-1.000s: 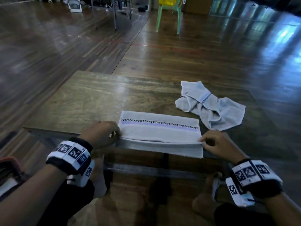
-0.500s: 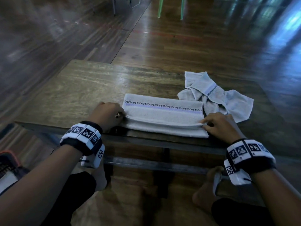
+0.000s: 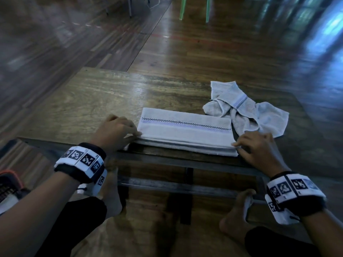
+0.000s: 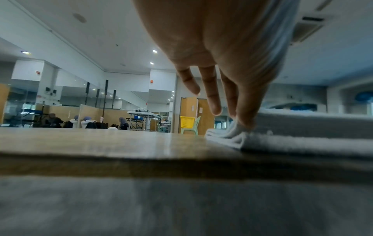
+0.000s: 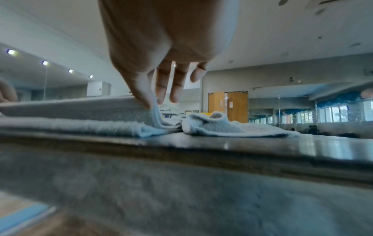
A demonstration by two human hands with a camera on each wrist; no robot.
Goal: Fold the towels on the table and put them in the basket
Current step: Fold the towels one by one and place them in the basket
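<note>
A white towel with a checked and purple stripe (image 3: 185, 129) lies folded in a long band along the front edge of the wooden table (image 3: 89, 108). My left hand (image 3: 118, 132) pinches its left end (image 4: 238, 132) between thumb and fingers. My right hand (image 3: 257, 147) pinches the upper layer at the right end (image 5: 153, 110), with the other fingers spread above it. A second white towel (image 3: 246, 110) lies crumpled just behind the right end of the folded one (image 5: 222, 126).
A yellow basket (image 4: 187, 122) stands on a green chair (image 4: 191, 130) far across the room; only the chair legs (image 3: 207, 10) show in the head view. An orange-rimmed object (image 3: 9, 184) sits on the floor at my left. My knees and bare feet are under the table.
Both hands have carried the towel's near fold forward and down, so its layers now lie flatter by the front edge. The head view has tilted down.
</note>
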